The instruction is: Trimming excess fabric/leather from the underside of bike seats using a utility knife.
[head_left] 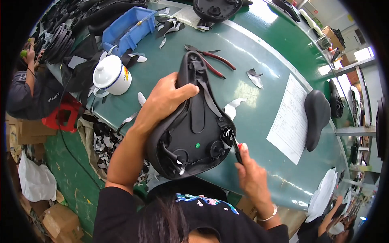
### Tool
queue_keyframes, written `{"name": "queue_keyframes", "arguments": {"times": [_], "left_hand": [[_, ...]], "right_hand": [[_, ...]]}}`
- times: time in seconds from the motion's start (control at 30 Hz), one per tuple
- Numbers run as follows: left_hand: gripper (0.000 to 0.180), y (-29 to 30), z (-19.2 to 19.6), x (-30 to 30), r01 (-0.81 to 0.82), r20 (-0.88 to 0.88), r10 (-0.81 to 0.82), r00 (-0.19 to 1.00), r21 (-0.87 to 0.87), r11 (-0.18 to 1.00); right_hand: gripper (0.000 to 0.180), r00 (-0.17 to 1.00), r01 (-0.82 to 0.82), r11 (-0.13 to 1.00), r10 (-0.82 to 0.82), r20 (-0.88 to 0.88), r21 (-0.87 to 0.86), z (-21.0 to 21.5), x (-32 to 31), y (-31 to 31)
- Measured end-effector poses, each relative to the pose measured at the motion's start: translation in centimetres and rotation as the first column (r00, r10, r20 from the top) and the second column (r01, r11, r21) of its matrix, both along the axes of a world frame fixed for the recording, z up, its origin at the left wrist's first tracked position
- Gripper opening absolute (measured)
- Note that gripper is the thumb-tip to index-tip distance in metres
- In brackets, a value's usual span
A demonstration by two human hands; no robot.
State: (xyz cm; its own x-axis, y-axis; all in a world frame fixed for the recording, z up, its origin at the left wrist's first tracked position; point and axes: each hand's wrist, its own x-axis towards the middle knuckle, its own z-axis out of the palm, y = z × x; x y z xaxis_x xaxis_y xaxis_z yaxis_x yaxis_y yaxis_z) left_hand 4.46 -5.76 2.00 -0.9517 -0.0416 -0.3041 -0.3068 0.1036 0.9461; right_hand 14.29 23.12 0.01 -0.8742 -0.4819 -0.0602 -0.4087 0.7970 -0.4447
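A black bicycle saddle (202, 143) is tilted up at the table's near edge, its underside facing me. My left hand (170, 96) grips its narrow nose from the left, with the thumb over the rim. In my right hand (252, 176) is a slim black tool (237, 152) with a red part; its exact kind is hard to make out. The tool's tip meets the saddle's right rim, beside a curled pale strip (228, 133). A grey strip (210, 101) runs along the inside of the nose. Beyond the nose lie red-handled pliers (214, 58).
An enamel mug (117, 77) and a blue bin (129, 30) stand at the left. Paper sheet (288, 121) and another saddle (316, 117) lie at the right. Several scraps dot the green table (267, 170). A person (32, 89) is at the far left; others show lower right.
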Motion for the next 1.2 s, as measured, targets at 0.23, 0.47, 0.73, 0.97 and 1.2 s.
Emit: {"name": "queue_keyframes", "arguments": {"times": [0.23, 0.47, 0.73, 0.97, 1.2], "left_hand": [[0.039, -0.1, 0.2, 4.8, -0.278, 0.05, 0.274, 0.96, 0.223, 0.934], [0.044, 0.3, -0.3, 6.5, -0.299, -0.064, 0.323, 0.944, 0.24, 0.923], [0.069, 0.5, -1.4, 6.7, -0.474, -0.606, -0.111, 0.788, -0.712, 0.517], [0.014, 4.5, -2.9, 0.7, 0.148, -0.424, -0.637, 0.644, -0.748, 0.647], [0.021, 4.7, -2.1, 0.6, 0.226, -0.448, -0.558, 0.698, -0.602, 0.766]], "right_hand": [[0.062, 0.908, 0.278, 0.94, -0.189, 0.375, -0.2, 1.9, 4.1, -0.9], [0.047, 0.964, 0.18, 0.803, -0.258, -0.059, -0.569, 1.7, -4.2, -5.3], [0.051, 0.855, 0.519, 0.472, -0.294, 0.428, -0.713, 1.0, -8.0, -1.4], [0.054, 0.991, 0.119, 0.773, -0.057, 0.12, -0.623, 2.0, -6.2, -1.9], [0.056, 0.959, -0.139, 0.987, 0.114, -0.26, -0.081, 1.8, -6.0, 0.3]]}}
